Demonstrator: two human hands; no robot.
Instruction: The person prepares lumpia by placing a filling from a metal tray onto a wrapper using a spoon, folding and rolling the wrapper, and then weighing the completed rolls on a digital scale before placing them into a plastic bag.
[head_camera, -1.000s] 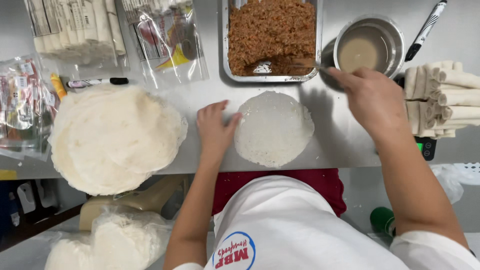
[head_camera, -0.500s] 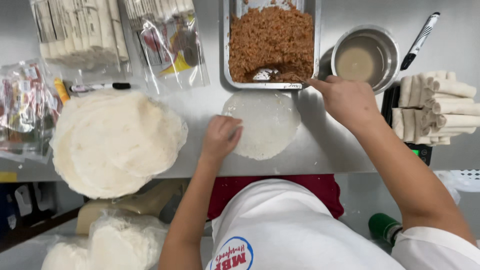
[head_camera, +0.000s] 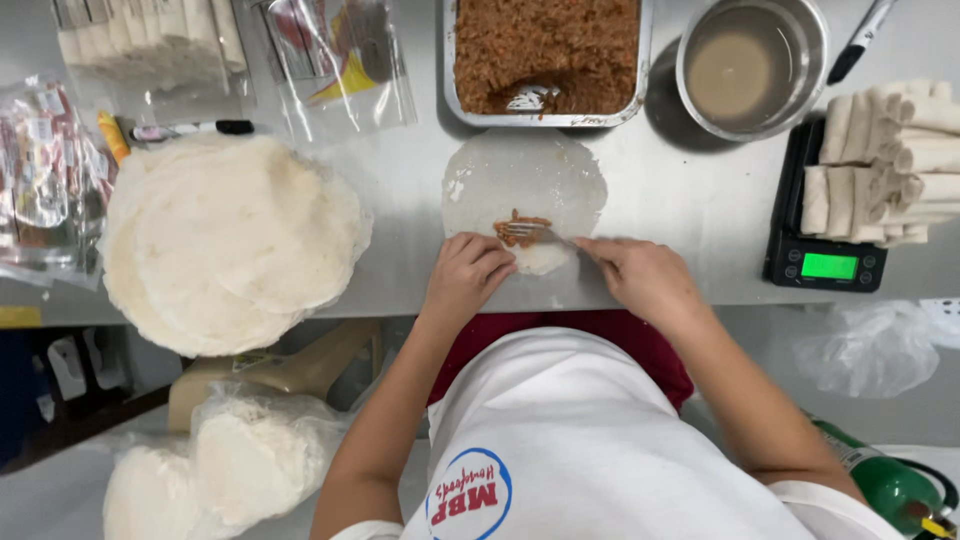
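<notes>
**A fork puts filling on a thin wrapper**

A round wrapper (head_camera: 525, 185) lies flat on the grey counter (head_camera: 690, 220). The right hand (head_camera: 645, 275) holds a fork (head_camera: 530, 232) over a small bit of brown filling (head_camera: 520, 230) on it. The left hand (head_camera: 468, 275) touches the wrapper's near edge. Behind it sit a tray of filling (head_camera: 545, 50) and a metal bowl (head_camera: 750, 65). A big stack of wrappers (head_camera: 230, 240) lies to the left.

Filling tray (head_camera: 470, 100) and steel bowl (head_camera: 815, 60) cut off at top, fork (head_camera: 535, 232) handle hidden under right hand (head_camera: 645, 278)

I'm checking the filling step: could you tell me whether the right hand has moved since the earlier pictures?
Yes: the right hand came back from beside the metal bowl toward the table's near edge, onto the wrapper.
</notes>
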